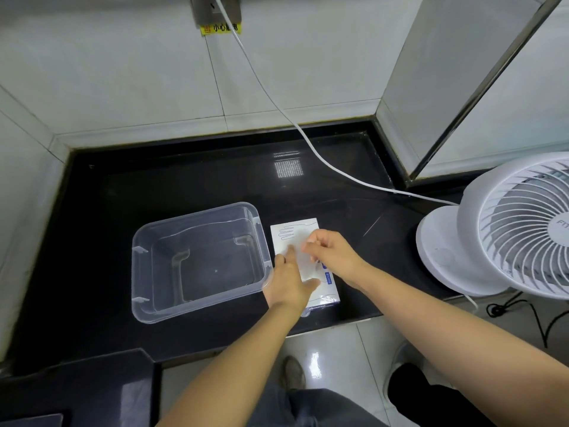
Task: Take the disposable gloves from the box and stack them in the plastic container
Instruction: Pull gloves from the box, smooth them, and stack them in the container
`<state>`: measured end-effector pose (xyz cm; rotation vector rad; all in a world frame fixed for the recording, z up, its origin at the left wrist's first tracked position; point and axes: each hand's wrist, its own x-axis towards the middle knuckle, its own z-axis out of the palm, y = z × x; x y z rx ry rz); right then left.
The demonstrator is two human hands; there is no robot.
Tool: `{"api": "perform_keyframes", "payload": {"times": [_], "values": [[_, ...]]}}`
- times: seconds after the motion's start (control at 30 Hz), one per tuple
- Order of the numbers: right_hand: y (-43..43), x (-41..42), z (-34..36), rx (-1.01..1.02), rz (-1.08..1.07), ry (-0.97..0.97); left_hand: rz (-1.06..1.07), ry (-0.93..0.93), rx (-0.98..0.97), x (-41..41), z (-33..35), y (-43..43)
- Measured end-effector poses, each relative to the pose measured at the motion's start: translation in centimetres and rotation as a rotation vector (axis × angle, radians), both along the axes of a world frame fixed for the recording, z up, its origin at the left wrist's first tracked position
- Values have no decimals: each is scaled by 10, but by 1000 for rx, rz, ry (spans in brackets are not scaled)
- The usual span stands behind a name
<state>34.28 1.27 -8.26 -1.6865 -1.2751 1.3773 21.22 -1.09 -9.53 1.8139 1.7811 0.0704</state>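
A white glove box (292, 234) with a hand outline printed on top lies flat on the black counter, just right of the clear plastic container (144, 266), which holds nothing I can see. Over the box, my left hand (288, 280) and my right hand (331, 252) both pinch a thin translucent glove (303, 261). The left hand holds the glove's near left side with its thumb under the edge. The right hand pinches its far right part between thumb and fingertips. Both hands hide the middle of the box.
A white table fan (508, 226) stands at the right on the counter, its white cable (277, 109) running up the tiled wall to a socket. The black counter (184, 174) has bare surface behind the container. Its front edge drops to a tiled floor.
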Motion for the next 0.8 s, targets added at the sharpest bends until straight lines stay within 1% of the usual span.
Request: {"api": "perform_keyframes", "payload": {"times": [0.07,0.13,0.2,0.27,0.33,0.37,0.4,0.47,0.5,0.57,0.67,0.73,0.8], "values": [[-7,4,-7,-40,18,-3,-3,6,-3,-1,0,-1],[-8,9,-10,-74,130,-93,-8,9,6,-1,-1,-2],[-1,11,-3,-9,170,-134,-3,-5,2,-1,-1,-2],[4,10,2,102,105,-91,13,-29,-9,0,-2,0],[3,6,4,147,-14,-31,20,-40,-15,1,-2,0],[1,5,2,129,-40,-6,22,-41,-17,1,-2,0],[-1,5,-2,85,-21,13,19,-40,-17,0,-3,-1],[-1,6,-4,-29,105,-73,12,-36,-13,0,-4,-2],[2,6,-1,-30,142,-132,7,-33,-13,0,-4,-2],[13,6,13,81,68,-164,9,-43,-17,0,-2,-2],[26,1,33,249,-54,-95,17,-62,-28,0,0,-2],[29,-2,39,325,-104,-44,21,-73,-41,-1,1,-2],[35,-2,45,373,-203,45,12,-55,-50,-1,0,-2]]}}
